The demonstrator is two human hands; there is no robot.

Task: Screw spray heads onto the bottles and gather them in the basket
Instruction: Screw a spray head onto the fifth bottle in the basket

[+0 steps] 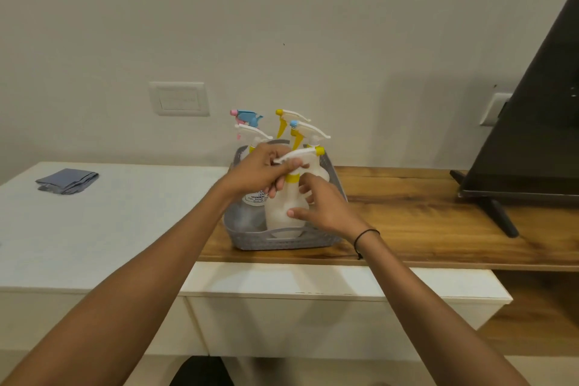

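While the left hand [266, 171] pinches the spray head [302, 156], the right hand [326, 208] grips its bottle [283, 213].

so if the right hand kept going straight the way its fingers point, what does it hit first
Probably the front white spray bottle: the right hand points up and left, with its fingers already at the bottle's body. Beyond it stands the labelled bottle; depth is unclear.

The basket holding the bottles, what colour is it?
Grey, with a woven pattern; the basket shows in the head view.
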